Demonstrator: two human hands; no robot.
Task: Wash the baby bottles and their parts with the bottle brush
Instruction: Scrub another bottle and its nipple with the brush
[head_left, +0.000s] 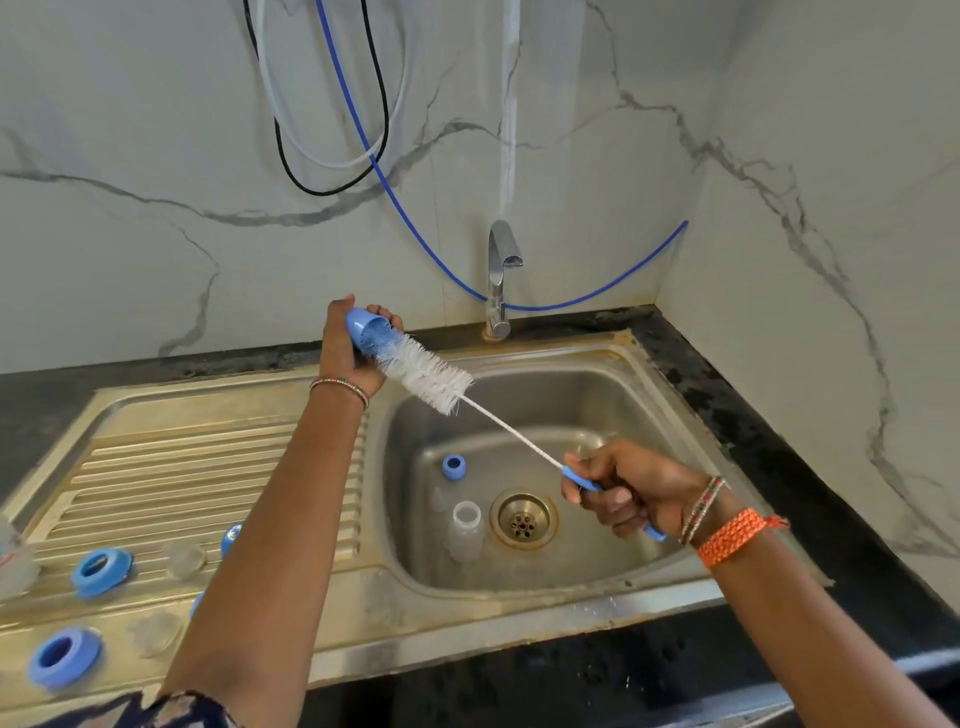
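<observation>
sink basin (597, 566) right of draining board (197, 467); tap (500, 280) behind basin at wall. in basin: bottle (466, 531) lying just left of drain (523, 520), small ring (454, 466) behind bottle. on draining board, left side: two collar rings (100, 571) (63, 657), one in front of the other. left hand (349, 349) above board's rear right corner holds cap (367, 328), brush (423, 373) head in it; right hand (631, 491) over basin holds brush handle.

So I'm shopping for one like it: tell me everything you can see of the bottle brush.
The bottle brush has thick white bristles, a thin twisted white stem and a blue plastic handle. It slants over the sink, its tip inside a blue cap gripped by the left hand; the right hand grips the handle.
</observation>
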